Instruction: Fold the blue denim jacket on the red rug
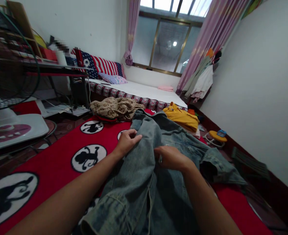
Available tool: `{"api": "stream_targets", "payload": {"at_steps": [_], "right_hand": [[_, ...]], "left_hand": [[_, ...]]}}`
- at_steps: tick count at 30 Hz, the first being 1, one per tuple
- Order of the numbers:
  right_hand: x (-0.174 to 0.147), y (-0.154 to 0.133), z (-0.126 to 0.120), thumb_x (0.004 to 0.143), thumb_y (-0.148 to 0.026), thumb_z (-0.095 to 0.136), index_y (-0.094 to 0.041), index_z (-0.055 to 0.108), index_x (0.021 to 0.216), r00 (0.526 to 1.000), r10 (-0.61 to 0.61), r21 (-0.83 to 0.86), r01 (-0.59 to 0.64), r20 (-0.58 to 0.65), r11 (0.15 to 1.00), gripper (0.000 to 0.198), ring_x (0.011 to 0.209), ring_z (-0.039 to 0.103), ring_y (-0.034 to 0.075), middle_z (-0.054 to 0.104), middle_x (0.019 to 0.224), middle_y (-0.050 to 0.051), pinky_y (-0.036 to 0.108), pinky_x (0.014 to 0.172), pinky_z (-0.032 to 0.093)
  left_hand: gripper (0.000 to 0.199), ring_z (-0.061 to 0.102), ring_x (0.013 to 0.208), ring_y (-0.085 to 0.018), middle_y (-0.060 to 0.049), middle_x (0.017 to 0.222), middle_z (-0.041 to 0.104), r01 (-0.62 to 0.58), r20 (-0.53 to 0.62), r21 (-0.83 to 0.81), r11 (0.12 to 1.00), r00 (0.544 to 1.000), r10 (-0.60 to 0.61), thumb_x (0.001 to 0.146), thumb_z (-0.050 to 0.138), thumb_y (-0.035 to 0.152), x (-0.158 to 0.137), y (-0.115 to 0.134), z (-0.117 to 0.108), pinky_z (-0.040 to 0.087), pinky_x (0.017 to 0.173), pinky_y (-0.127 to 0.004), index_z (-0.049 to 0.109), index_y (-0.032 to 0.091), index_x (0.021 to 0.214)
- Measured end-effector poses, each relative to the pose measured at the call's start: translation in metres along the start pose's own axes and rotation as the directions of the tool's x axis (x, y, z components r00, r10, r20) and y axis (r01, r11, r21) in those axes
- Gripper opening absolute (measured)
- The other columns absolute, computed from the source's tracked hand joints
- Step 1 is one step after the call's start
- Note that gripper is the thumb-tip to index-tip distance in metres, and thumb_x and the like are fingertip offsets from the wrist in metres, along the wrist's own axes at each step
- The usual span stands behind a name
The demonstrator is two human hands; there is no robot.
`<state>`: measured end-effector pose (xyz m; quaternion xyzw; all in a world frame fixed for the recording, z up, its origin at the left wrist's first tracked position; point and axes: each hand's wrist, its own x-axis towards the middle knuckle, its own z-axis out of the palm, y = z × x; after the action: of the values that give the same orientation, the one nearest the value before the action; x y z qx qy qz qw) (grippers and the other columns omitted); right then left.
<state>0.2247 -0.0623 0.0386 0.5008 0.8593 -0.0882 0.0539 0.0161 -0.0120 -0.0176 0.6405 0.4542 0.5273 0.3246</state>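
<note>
A faded blue denim jacket (139, 166) lies spread over a red blanket (60, 163) with black monkey figures in white circles. One sleeve is folded lengthwise over its body; the other sleeve (224, 166) stretches out to the right. My left hand (127, 143) is closed on the folded sleeve's left edge, its thumb and fingers close together. On the opposite edge of that sleeve, my right hand (170, 157) has its fingers curled into the denim. A ring shows on it, and its fingertips are partly hidden by the cloth.
Beyond the jacket lie a brown patterned cloth (117, 109) and a folded yellow garment (182, 117). A fan (9, 58) and a cluttered desk (58, 67) stand at left. A bed (144, 90) lies under the window. At right is a yellow-topped stool (217, 136).
</note>
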Motion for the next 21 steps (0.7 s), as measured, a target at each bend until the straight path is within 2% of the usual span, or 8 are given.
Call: {"api": "stream_targets", "payload": {"at_steps": [2, 6, 8, 10, 12, 14, 18, 21], "right_hand": [[0.006, -0.002, 0.005, 0.069, -0.016, 0.065, -0.025, 0.073, 0.085, 0.998, 0.050, -0.071, -0.047, 0.042, 0.996, 0.020, 0.082, 0.067, 0.020, 0.074, 0.090, 0.002, 0.024, 0.057, 0.035], [-0.001, -0.004, -0.002, 0.071, -0.014, 0.061, -0.023, 0.074, 0.078, 0.990, 0.104, -0.121, -0.093, 0.092, 0.988, 0.018, 0.077, 0.067, 0.019, 0.073, 0.083, 0.003, 0.025, 0.055, 0.033], [-0.012, -0.011, -0.013, 0.071, -0.015, 0.065, -0.024, 0.073, 0.082, 0.998, 0.031, -0.069, -0.027, 0.059, 0.997, 0.017, 0.076, 0.066, 0.018, 0.072, 0.080, 0.001, 0.024, 0.059, 0.035], [-0.025, -0.025, -0.024, 0.071, -0.017, 0.070, -0.025, 0.071, 0.094, 0.989, -0.143, 0.058, 0.141, 0.031, 0.988, 0.024, 0.078, 0.065, 0.015, 0.072, 0.086, -0.002, 0.023, 0.063, 0.037], [-0.036, -0.044, -0.031, 0.071, -0.022, 0.076, -0.027, 0.066, 0.108, 0.942, -0.336, 0.195, 0.329, 0.001, 0.924, 0.038, 0.079, 0.063, 0.012, 0.069, 0.099, -0.003, 0.022, 0.067, 0.039], [-0.042, -0.064, -0.031, 0.072, -0.028, 0.078, -0.028, 0.061, 0.117, 0.891, -0.453, 0.247, 0.446, -0.031, 0.860, 0.048, 0.082, 0.062, 0.011, 0.064, 0.112, -0.001, 0.022, 0.070, 0.040], [-0.049, -0.091, -0.022, 0.074, -0.034, 0.078, -0.028, 0.056, 0.124, 0.843, -0.538, 0.196, 0.530, -0.017, 0.825, 0.055, 0.088, 0.059, 0.014, 0.059, 0.116, 0.002, 0.024, 0.071, 0.040], [-0.057, -0.097, -0.021, 0.077, -0.029, 0.075, -0.025, 0.054, 0.123, 0.870, -0.489, 0.147, 0.494, -0.068, 0.857, 0.051, 0.092, 0.057, 0.015, 0.057, 0.117, 0.004, 0.025, 0.071, 0.040]], "left_hand": [[0.026, 0.040, 0.054, -0.011, 0.004, 0.054, 0.040, 0.017, 0.000, 0.125, 0.992, 1.000, -0.017, 0.064, 0.058, 0.038, 0.001, -0.003, -0.004, 0.027, 0.051, -0.023, 0.045, 0.019, 0.054], [0.022, 0.041, 0.053, -0.012, 0.004, 0.049, 0.040, 0.105, 0.139, 0.367, 0.924, 0.976, -0.166, 0.060, 0.059, 0.029, 0.007, -0.013, -0.017, 0.026, 0.050, -0.024, 0.044, 0.019, 0.048], [0.018, 0.045, 0.053, -0.013, 0.004, 0.050, 0.045, 0.107, 0.176, 0.432, 0.895, 0.964, -0.200, 0.060, 0.062, 0.028, 0.009, -0.017, -0.023, 0.028, 0.050, -0.024, 0.050, 0.018, 0.051], [0.013, 0.048, 0.055, -0.013, 0.003, 0.053, 0.050, 0.067, 0.179, 0.499, 0.864, 0.968, -0.179, 0.059, 0.064, 0.026, 0.009, -0.020, -0.026, 0.030, 0.051, -0.024, 0.055, 0.018, 0.055], [0.011, 0.050, 0.057, -0.014, 0.002, 0.056, 0.053, 0.012, 0.189, 0.555, 0.832, 0.972, -0.141, 0.060, 0.065, 0.025, 0.009, -0.022, -0.025, 0.032, 0.052, -0.024, 0.058, 0.017, 0.059], [0.009, 0.051, 0.058, -0.014, 0.002, 0.058, 0.056, -0.021, 0.200, 0.595, 0.804, 0.972, -0.123, 0.061, 0.066, 0.024, 0.007, -0.023, -0.024, 0.033, 0.053, -0.024, 0.061, 0.017, 0.063], [0.008, 0.055, 0.062, -0.015, 0.000, 0.063, 0.061, -0.024, 0.203, 0.638, 0.770, 0.970, -0.137, 0.063, 0.066, 0.024, 0.005, -0.027, -0.021, 0.035, 0.055, -0.024, 0.065, 0.017, 0.068], [0.008, 0.055, 0.063, -0.015, 0.000, 0.064, 0.062, -0.019, 0.204, 0.629, 0.777, 0.969, -0.142, 0.063, 0.066, 0.025, 0.005, -0.029, -0.022, 0.035, 0.055, -0.024, 0.065, 0.018, 0.067]]}}
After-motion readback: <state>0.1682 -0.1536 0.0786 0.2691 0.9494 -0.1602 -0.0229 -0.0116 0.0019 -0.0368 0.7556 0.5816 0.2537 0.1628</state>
